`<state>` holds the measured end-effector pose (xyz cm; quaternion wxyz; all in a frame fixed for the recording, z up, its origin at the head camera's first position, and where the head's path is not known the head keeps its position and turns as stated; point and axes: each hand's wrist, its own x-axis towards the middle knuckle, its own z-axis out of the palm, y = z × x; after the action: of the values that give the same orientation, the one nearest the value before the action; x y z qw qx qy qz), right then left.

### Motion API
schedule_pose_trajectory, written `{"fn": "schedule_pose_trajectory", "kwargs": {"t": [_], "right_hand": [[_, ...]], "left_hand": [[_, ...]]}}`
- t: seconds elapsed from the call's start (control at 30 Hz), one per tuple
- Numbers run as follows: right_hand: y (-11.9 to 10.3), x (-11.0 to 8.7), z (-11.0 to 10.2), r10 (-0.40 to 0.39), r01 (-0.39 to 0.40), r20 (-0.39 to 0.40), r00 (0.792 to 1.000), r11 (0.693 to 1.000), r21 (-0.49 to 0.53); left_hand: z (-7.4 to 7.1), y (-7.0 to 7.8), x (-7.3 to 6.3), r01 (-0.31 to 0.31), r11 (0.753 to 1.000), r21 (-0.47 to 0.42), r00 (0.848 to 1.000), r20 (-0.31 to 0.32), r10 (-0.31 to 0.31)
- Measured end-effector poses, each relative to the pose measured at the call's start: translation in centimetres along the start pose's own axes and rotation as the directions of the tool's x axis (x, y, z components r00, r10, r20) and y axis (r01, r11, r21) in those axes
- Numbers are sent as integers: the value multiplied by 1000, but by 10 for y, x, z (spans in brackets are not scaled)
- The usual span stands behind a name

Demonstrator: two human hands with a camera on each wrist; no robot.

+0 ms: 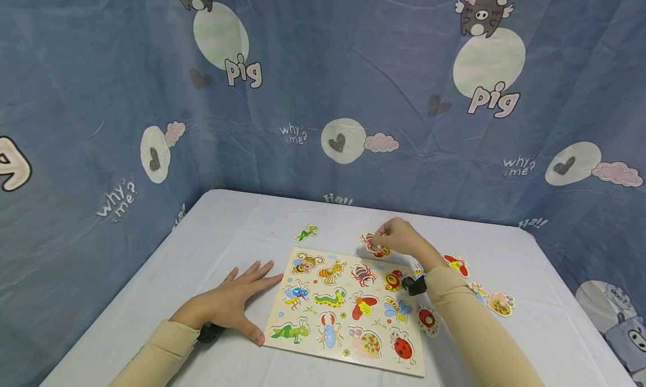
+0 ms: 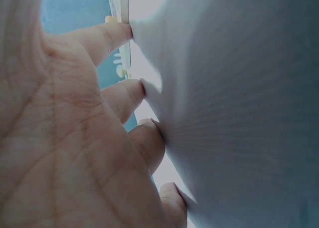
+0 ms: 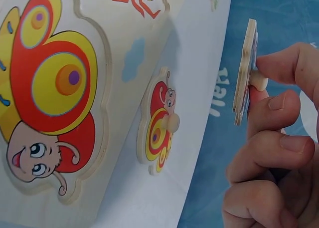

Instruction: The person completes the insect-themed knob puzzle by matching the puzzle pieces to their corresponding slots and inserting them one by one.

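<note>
My right hand (image 1: pixel 401 236) pinches the small knob of a spider puzzle piece (image 1: pixel 368 240) beyond the board's far edge. In the right wrist view this piece (image 3: pixel 244 73) stands edge-on, its knob between thumb and forefinger. Below it lies a knobbed butterfly piece (image 3: pixel 158 133), on the white table beside the board. The wooden puzzle board (image 1: pixel 386 350) carries printed insects in shallow recesses. My left hand (image 1: pixel 229 300) spreads its fingers at the board's left side, thumb by the near corner. In the left wrist view, that hand's fingertips (image 2: pixel 138 91) rest on the white surface.
A green insect piece (image 1: pixel 307 233) lies behind the board. To the right are a red-winged piece (image 1: pixel 457 265), a snail piece (image 1: pixel 501 304) and a ladybug piece (image 1: pixel 428 319). The right forearm partly hides other pieces. A blue curtain (image 1: pixel 313 84) hangs behind the white table (image 1: pixel 242 219).
</note>
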<state>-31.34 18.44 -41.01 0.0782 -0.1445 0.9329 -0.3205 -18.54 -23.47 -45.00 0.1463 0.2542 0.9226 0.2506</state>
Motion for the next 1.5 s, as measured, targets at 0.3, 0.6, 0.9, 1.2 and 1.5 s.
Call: {"fn": "schedule_pose_trajectory", "kwargs": {"t": [0.3, 0.6, 0.9, 1.2, 1.5], "right_hand": [[0, -6, -2, 24, -24, 16, 1000, 1000, 6], [1, -13, -1, 20, -21, 34, 999, 1000, 19], [1, -17, 3, -14, 11, 61, 998, 999, 48], [0, -25, 11, -13, 9, 107, 994, 999, 39], [-3, -29, 22, -28, 21, 158, 987, 999, 44]], "left_hand": [[0, 0, 0, 7, 1000, -3, 1000, -2, -7], [1, 2, 0, 19, 1000, -13, 1000, -2, -19], [0, 3, 0, 19, 1000, -22, 1000, 1, -19], [0, 2, 0, 19, 1000, -10, 1000, 0, -19], [1, 2, 1, 16, 1000, -1, 1000, 4, -16]]}}
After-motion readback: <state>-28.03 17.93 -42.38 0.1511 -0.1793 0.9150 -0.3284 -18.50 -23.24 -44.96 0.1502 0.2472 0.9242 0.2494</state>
